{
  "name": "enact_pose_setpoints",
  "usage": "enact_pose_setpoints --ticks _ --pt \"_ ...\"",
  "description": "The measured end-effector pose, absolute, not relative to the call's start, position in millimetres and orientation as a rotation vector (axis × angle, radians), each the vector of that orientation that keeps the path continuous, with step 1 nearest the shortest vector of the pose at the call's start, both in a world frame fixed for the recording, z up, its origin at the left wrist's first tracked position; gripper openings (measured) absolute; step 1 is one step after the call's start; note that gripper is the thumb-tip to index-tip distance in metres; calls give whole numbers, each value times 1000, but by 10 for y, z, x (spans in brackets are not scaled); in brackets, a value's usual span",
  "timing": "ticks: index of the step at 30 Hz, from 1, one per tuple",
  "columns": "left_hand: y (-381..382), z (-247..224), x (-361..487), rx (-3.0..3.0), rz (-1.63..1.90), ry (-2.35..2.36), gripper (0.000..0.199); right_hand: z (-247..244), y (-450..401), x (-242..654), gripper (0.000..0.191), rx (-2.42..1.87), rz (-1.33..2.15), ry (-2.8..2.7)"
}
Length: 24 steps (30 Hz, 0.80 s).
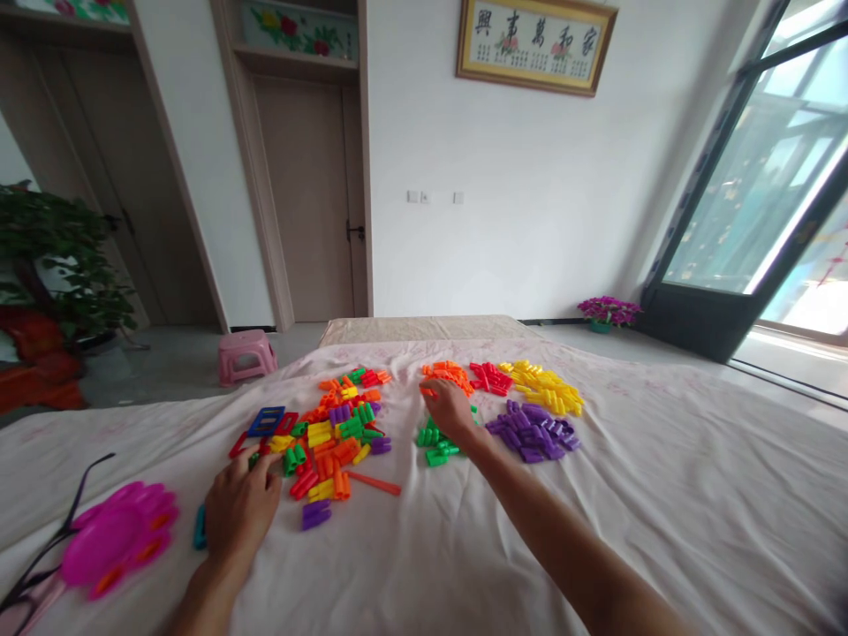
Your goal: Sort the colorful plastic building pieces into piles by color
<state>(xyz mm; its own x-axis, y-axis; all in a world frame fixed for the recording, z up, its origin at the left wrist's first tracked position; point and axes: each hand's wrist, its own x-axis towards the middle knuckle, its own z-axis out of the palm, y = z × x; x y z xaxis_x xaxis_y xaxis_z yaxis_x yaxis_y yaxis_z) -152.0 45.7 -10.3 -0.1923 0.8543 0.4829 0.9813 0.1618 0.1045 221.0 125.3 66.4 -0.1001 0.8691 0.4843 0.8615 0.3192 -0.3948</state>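
Over the orange pile (445, 374), my right hand (451, 413) pinches an orange plastic building block (429, 391). Green blocks (441, 453) lie beneath and beside that wrist, partly covered by it. My left hand (244, 499) rests at the near left edge of a mixed pile of coloured blocks (328, 433), its fingers curled on a dark green block (253, 459) that is mostly hidden. Close by it are flat blue frame pieces (267, 421) and red ones. A loose orange strip (374, 482) lies at the mixed pile's near side.
Purple (533, 433), yellow (547, 387) and red (490, 378) block piles lie to the right on the pale cloth (629, 495). At the left are a pink flower-shaped plate (119, 534), eyeglasses (63, 534) and a teal piece (200, 527). A pink stool (246, 357) stands beyond.
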Motion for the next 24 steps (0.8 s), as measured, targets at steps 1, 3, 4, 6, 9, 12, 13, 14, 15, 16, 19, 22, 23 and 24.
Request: enact_pose_setpoints --ticks 1,3,4,6,9,12,13,14,15,16,19,22,23,24 --pt "450 -97 -1513 -1758 -572 -2129 35 598 1146 2085 27 -1476 39 -2004" --pt "440 -90 -1506 -1754 -565 -2132 36 463 946 1835 27 -1392 57 -2134" --pt "438 -91 -1506 -1755 -560 -2135 36 398 864 1720 28 -1368 47 -2187" --pt "440 -97 -1514 -1760 -553 -2138 37 281 756 1532 29 -1353 13 -2274" --pt "447 -106 -1528 -1770 -559 -2133 38 150 725 1382 23 -1415 -6 -2321" --pt "448 -103 -1527 -1764 -560 -2134 37 70 754 1360 17 -1477 13 -2288" --pt "447 -100 -1524 -1761 -558 -2133 37 52 758 1365 17 -1484 13 -2280" --pt "447 -98 -1520 -1758 -555 -2135 37 37 757 1372 17 -1483 8 -2277" --pt "447 -97 -1516 -1756 -553 -2141 38 24 753 1378 17 -1480 3 -2279" --pt "449 -98 -1514 -1754 -551 -2151 38 13 746 1383 18 -1476 1 -2284" --pt "459 -109 -1516 -1755 -546 -2187 37 2 724 1389 21 -1480 26 -2316" --pt "464 -117 -1525 -1747 -548 -2191 37 16 709 1393 22 -1491 68 -2337" --pt "461 -116 -1526 -1745 -545 -2185 38 23 703 1398 22 -1488 80 -2331" --pt "456 -113 -1527 -1746 -537 -2179 38 29 695 1405 22 -1477 90 -2321"
